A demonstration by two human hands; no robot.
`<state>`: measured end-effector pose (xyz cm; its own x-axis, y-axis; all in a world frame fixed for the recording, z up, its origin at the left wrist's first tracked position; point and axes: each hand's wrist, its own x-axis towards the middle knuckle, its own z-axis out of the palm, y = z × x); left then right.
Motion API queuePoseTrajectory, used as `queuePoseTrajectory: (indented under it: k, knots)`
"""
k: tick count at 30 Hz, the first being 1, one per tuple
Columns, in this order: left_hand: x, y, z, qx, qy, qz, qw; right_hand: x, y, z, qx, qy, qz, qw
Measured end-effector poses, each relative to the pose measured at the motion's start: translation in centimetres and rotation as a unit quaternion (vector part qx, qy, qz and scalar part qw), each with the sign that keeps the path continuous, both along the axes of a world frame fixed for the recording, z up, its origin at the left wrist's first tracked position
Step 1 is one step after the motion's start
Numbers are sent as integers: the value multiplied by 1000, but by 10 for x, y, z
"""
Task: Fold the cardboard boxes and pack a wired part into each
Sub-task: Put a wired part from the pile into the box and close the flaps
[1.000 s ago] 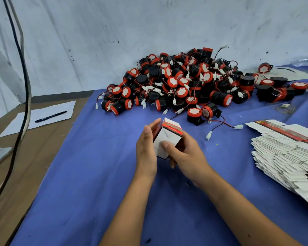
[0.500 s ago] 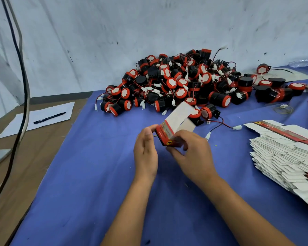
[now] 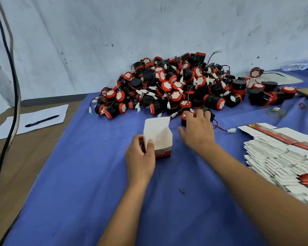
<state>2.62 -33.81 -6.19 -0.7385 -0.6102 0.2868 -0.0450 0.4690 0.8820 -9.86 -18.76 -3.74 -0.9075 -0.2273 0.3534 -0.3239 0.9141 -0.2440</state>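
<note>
A small white box (image 3: 158, 137) with a red band stood upright on the blue worktop (image 3: 89, 174), its top flap raised and its mouth open upward. The left hand (image 3: 140, 157) gripped its near-left corner, thumb curled over the front wall. The right hand (image 3: 197, 128) reached beyond and to the right of the box, fingers spread and resting on a black-and-red wired part (image 3: 185, 118) at the near edge of the big pile (image 3: 176, 87); no closed grip showed yet. The part lay just right of and beyond the box mouth, so the right hand was clearly the nearer.
</note>
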Motion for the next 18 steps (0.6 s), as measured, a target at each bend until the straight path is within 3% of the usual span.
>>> queuePoseTrajectory:
  k: [3, 5, 7, 10, 15, 18]
  knots:
    - [-1, 0, 2, 65, 40, -29, 997, -28, -5, 5, 121, -69, 10, 990]
    - [-1, -1, 2, 91, 49, -39, 994, -33, -8, 4, 138, -45, 31, 989]
    - [-3, -3, 1, 105, 47, -42, 992, -27, -10, 1, 90, -7, 86, 992]
    - [-6, -6, 0, 106, 45, -35, 993, -9, -8, -5, -15, -53, 165, 985]
    - [-3, -10, 2, 96, 62, -27, 993, 19, 9, 6, 6, -136, 47, 990]
    - [0, -7, 6, 163, 75, -66, 982, 45, 15, 33, -223, -108, 106, 963]
